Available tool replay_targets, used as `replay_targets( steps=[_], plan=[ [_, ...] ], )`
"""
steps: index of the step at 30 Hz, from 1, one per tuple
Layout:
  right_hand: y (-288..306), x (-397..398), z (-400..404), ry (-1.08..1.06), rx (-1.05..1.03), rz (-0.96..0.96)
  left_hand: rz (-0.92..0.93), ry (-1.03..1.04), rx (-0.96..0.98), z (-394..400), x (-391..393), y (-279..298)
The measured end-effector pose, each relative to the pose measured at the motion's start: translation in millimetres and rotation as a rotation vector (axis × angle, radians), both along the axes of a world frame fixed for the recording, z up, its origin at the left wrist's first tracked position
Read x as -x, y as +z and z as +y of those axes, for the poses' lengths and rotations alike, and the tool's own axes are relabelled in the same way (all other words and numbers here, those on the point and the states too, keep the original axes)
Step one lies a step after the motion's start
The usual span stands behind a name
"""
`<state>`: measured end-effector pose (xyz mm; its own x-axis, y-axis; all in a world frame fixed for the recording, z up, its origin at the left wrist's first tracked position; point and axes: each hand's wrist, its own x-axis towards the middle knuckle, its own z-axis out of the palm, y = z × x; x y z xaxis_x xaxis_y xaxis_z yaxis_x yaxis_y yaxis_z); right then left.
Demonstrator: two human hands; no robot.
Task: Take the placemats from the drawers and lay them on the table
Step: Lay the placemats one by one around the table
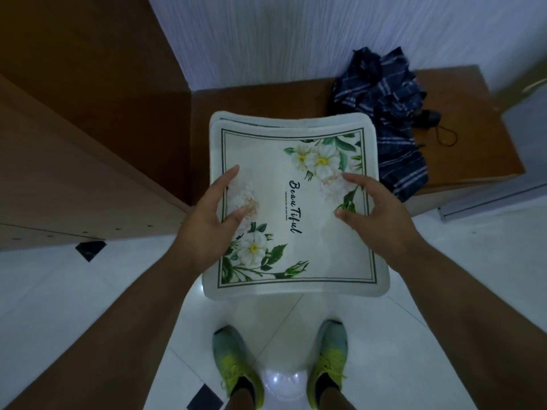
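1. Both hands hold a stack of placemats [296, 202] between them: the left hand [207, 220] grips the stack's 9 o'clock edge, the right hand [376, 214] its 3 o'clock edge.
2. That stack is held level in the air, its far part over a low brown table [266, 102] and its near part over the white tiled floor [88, 291]. The top mat is white with a dark double border, white flowers and the script "Beautiful" (a second mat's rim peeks out at 12 o'clock).
3. At 2 o'clock from the stack, a folded dark blue plaid umbrella [384, 108] lies on the table, just beside the mats' far right corner.
4. A brown wooden cabinet [74, 128] fills the view from 9 to 11 o'clock.
5. At 6 o'clock, two green and yellow shoes [236, 365] stand on the tiles.
6. Left hand: thumb on top of the mat, index finger stretched along the edge; the other fingers are hidden beneath.
7. Right hand: fingers spread and curved, thumb and fingertips pressing the top face near the edge.
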<state>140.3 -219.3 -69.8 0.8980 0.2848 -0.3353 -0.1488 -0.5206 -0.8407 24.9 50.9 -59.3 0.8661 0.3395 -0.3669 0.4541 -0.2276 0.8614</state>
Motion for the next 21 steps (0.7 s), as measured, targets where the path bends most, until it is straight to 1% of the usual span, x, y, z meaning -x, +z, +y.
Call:
replay_targets(
  steps=[5, 9, 11, 16, 21],
  plan=[
    [86.5, 10.4, -22.4, 0.017, 0.041, -0.052, -0.036, -0.066, -0.103, -15.7, 9.0, 78.9],
    [183.9, 14.8, -39.0, 0.024, 0.151, -0.148, -0.073, -0.058, -0.1, -31.7, 2.2, 174.3],
    [233.3, 17.9, -47.3, 0.011, 0.184, -0.199, -0.094, -0.049, -0.132, -42.9, 0.6, 226.1],
    [355.4, 23.0, -76.0, 0.007, 0.214, -0.304, -0.169, -0.072, -0.231, -66.8, 1.3, 351.9],
    [457.4, 25.3, -101.6, 0.043, 0.234, -0.398, -0.267, -0.097, -0.26, -83.3, 7.9, 453.0]
  ],
)
